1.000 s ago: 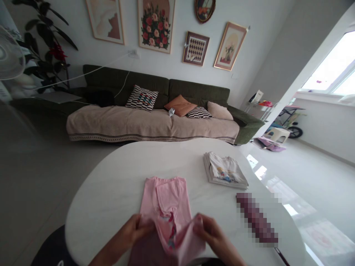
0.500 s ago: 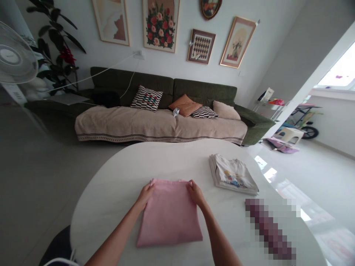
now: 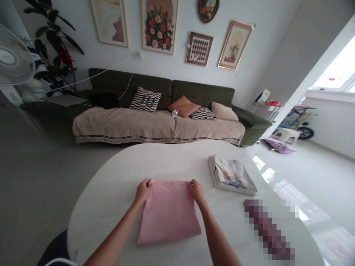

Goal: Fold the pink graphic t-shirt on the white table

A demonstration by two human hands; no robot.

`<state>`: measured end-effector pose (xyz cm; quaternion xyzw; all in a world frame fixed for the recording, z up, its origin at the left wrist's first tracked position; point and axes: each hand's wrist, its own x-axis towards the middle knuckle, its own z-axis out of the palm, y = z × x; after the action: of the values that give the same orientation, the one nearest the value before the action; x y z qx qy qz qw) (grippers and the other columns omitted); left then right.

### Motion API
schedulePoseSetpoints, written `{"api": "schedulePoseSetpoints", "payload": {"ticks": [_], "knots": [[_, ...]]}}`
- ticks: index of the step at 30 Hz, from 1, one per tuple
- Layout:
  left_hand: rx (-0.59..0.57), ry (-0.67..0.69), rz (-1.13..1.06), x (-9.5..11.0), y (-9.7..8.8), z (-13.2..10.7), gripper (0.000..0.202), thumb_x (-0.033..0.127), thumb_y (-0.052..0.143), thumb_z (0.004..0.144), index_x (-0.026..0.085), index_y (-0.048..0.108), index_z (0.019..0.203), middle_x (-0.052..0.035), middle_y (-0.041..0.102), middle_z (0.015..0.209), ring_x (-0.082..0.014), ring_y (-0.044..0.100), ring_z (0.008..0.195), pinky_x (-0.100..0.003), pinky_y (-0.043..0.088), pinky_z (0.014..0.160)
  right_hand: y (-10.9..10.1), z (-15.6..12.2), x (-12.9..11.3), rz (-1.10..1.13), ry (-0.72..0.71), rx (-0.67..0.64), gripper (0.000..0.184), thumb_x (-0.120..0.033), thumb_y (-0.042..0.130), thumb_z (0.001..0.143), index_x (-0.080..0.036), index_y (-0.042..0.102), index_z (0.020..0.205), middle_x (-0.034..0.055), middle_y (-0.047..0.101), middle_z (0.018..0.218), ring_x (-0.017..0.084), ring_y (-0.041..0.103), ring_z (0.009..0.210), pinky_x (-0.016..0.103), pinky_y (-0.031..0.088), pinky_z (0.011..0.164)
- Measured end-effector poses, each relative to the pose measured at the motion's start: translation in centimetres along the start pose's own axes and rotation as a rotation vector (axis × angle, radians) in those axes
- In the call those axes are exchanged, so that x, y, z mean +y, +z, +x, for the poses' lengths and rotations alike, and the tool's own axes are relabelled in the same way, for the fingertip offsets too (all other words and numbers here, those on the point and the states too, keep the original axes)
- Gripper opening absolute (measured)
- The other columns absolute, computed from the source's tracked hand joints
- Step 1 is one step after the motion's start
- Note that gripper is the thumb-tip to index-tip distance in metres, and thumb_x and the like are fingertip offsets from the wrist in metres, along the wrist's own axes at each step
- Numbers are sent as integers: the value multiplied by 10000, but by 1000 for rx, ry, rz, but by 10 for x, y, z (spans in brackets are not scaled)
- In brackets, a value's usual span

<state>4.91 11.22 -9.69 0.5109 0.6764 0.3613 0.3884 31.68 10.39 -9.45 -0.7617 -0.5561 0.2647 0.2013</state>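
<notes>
A pink folded cloth (image 3: pixel 169 214) lies flat on the white table (image 3: pixel 111 173) in front of me; what kind of garment it is does not show. My left hand (image 3: pixel 143 190) pinches its far left corner, fingers closed on the fabric. At the far right corner my right hand (image 3: pixel 196 190) grips the cloth in the same way. The far edge runs fairly straight between both hands. To the right of my right hand sits a stack of folded white shirts (image 3: pixel 231 175), the top one with a printed picture and lettering.
A blurred-out dark purple strip (image 3: pixel 267 229) lies on the table's right side. Beyond the table stands a green sofa (image 3: pixel 205 88) with a beige cover and several cushions. A white fan (image 3: pixel 16 55) is at the left, and a small white stool (image 3: pixel 287 135) at the right.
The cloth's far edge is now straighter and smoother between my hands. My left hand has shifted slightly left at its corner. The whole view has moved a little.
</notes>
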Motion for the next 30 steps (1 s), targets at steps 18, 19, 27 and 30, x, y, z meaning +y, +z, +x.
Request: {"api": "schedulePoseSetpoints", "payload": {"ticks": [18, 19, 27, 30], "knots": [[43, 367, -163, 95, -49, -36, 392, 334, 571, 817, 130, 549, 1152, -60, 678, 983, -191, 645, 894, -317, 501, 813, -107, -43, -55, 320, -472, 361, 233, -260, 515, 884, -170, 563, 1094, 45, 628, 995, 166, 596, 897, 333, 497, 787], [42, 420, -161, 98, -53, -47, 377, 328, 569, 795, 133, 569, 1117, -62, 678, 999, -200, 637, 932, -307, 483, 848, -114, -56, -52, 326, -517, 399, 214, -237, 500, 869, -176, 571, 1062, 48, 626, 994, 171, 581, 920, 329, 479, 810], [-172, 556, 151, 6, -50, -151, 291, 83, 434, 653, 212, 668, 768, -50, 693, 887, -202, 644, 862, -297, 493, 772, -27, -168, 38, 190, -593, 342, 227, -14, 424, 696, -220, 519, 713, 13, 550, 751, 173, 498, 747, 267, 414, 675], [-246, 538, 297, -29, -54, -163, 330, 68, 417, 642, 225, 682, 761, -42, 710, 911, -211, 652, 895, -346, 490, 844, 7, -189, 60, 165, -568, 268, 269, 12, 409, 668, -228, 522, 710, 13, 557, 741, 181, 485, 720, 261, 403, 641]]}}
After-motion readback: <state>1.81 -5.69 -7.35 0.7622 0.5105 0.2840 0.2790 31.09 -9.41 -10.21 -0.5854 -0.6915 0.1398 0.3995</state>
